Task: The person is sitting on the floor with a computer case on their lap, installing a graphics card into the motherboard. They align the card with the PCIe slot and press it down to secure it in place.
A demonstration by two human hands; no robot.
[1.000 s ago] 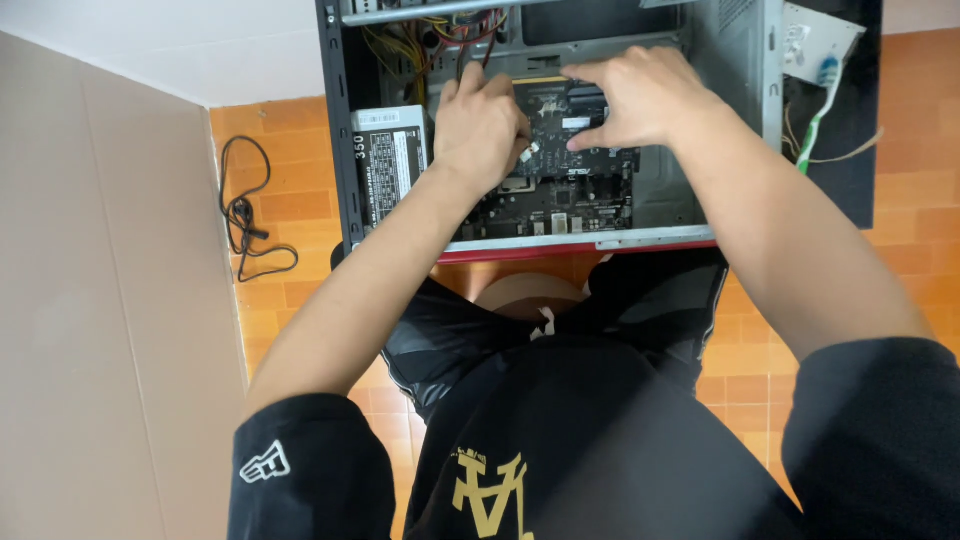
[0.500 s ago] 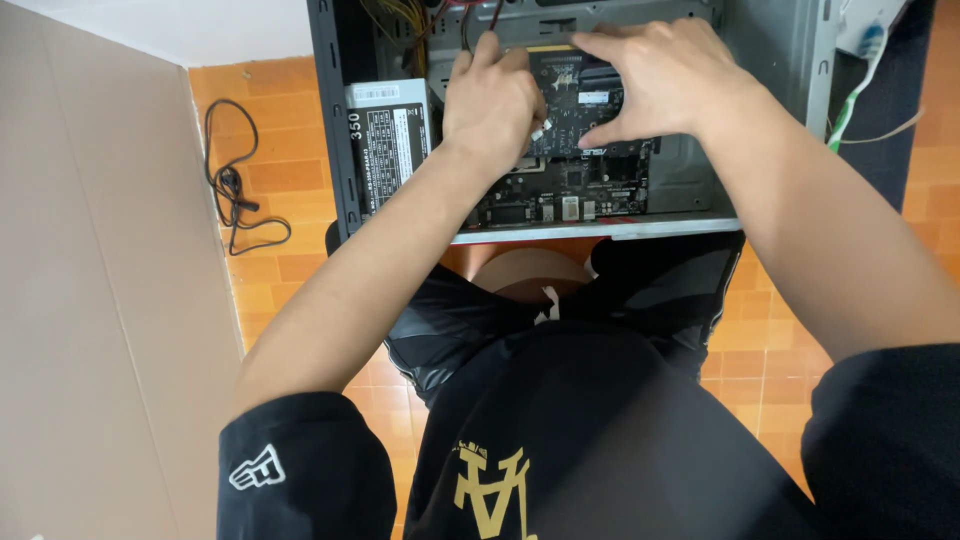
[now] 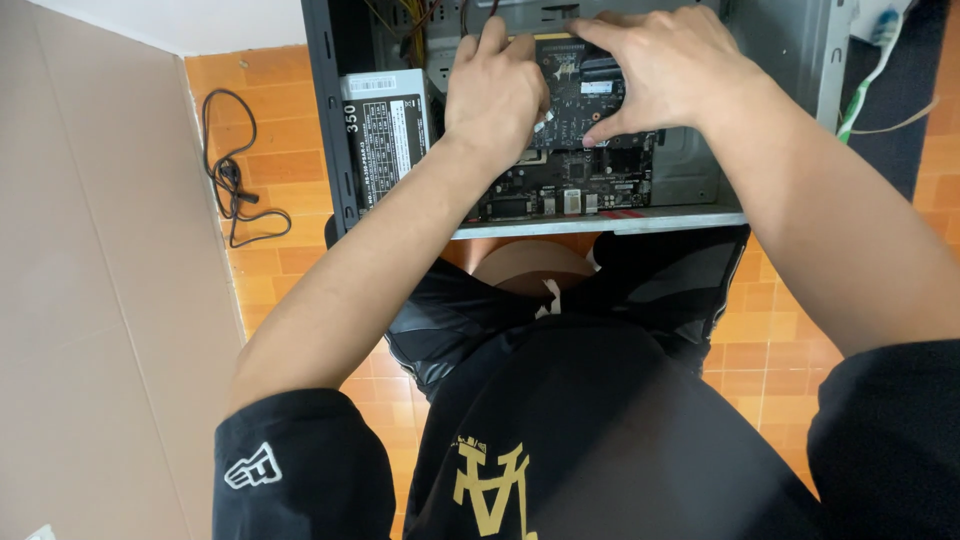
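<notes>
Observed from the head view: an open computer case (image 3: 330,120) lies on its side across the top of the frame, over an orange tiled floor (image 3: 260,150). Both hands work inside it at the upper centre.

The left hand (image 3: 495,95) rests curled on the left end of a dark expansion card (image 3: 580,85), fingers bent down over its edge. The right hand (image 3: 665,70) grips the card's right end in a narrow pinch, thumb beneath and fingers over the top. The card sits above the motherboard (image 3: 570,185), which fills the case's lower centre; whether the card is seated in its slot cannot be told.

Judgement on the step in hand: pressure should be even at both ends and square to the board, with fingers kept on the card's edges and clear of the wiring at the top edge.

Labels: the power supply (image 3: 385,135), upper left of centre, carries a rectangular white-and-black sticker across its grey face. A small white embroidered mark sits on the black sleeve (image 3: 290,470) at lower left, and a gold emblem on the black shirt (image 3: 600,430) at bottom centre.

A black cable (image 3: 235,180) lies coiled on the floor at left.
</notes>
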